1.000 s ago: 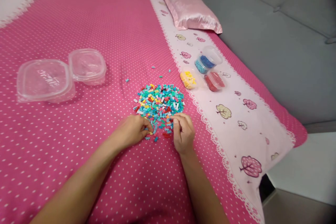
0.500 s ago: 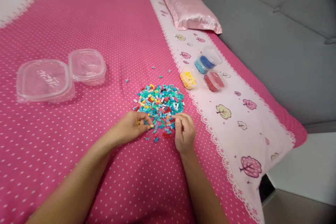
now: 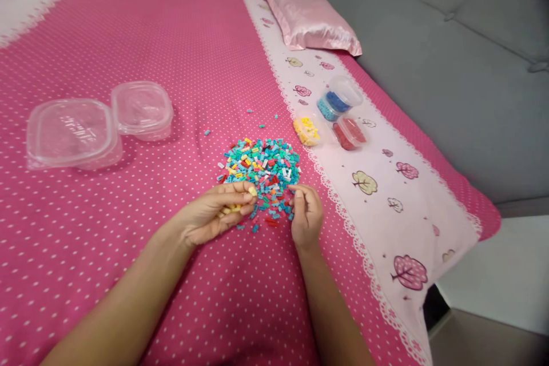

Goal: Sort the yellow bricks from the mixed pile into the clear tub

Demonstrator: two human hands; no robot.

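A heap of small plastic building bricks (image 3: 266, 163) in teal, blue, yellow, red and white lies on the pink dotted bedspread. At its near left edge, my left hand (image 3: 217, 211) is turned partly palm-up, curled around several yellow bricks (image 3: 234, 207). Between its thumb and forefinger is a pale yellow brick (image 3: 253, 190). My right hand (image 3: 307, 216) rests at the near right edge of the heap, fingers curled and thumb close to the forefinger. Whether anything is pinched in it is too small to make out.
Two clear lidded tubs (image 3: 71, 131) stand at left. Small containers of yellow bricks (image 3: 307, 130), red bricks (image 3: 349, 132), and light and dark blue bricks (image 3: 337, 102) sit to the right. Beyond are a pink pillow (image 3: 311, 17) and a grey padded headboard (image 3: 429, 68).
My left hand has rolled palm-up and lifted slightly, showing the yellow bricks in it. My right hand has shifted a little to the right.
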